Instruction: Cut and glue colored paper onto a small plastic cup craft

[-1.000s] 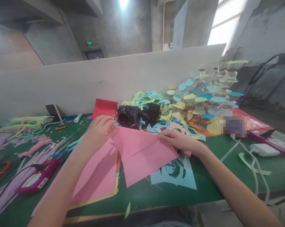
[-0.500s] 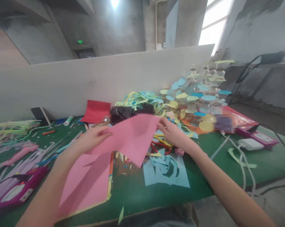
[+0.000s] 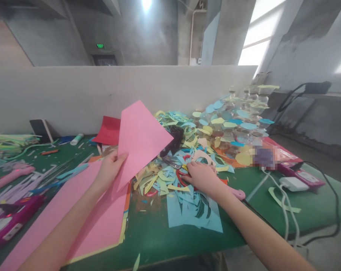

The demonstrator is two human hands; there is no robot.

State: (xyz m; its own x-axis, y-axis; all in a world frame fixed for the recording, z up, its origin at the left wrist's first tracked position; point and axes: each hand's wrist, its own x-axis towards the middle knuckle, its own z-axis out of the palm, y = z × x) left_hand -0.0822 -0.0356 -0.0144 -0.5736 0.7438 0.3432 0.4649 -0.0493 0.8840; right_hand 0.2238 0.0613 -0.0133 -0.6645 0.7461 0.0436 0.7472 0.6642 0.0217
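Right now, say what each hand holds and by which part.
Left hand: pink sheet, by its lower left edge. Right hand: at the red-handled scissors; whether gripped cannot be told.

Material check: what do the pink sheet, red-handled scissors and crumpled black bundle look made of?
Angular pink sheet in the left hand: matte paper or thin card, by its flat, dull face and crisp edges.
Red-handled scissors at the right hand: handle probably smooth plastic, evenly coloured; the grey, shiny blade looks metal.
Crumpled black bundle: perhaps thin plastic film, by its creases; finish unclear.
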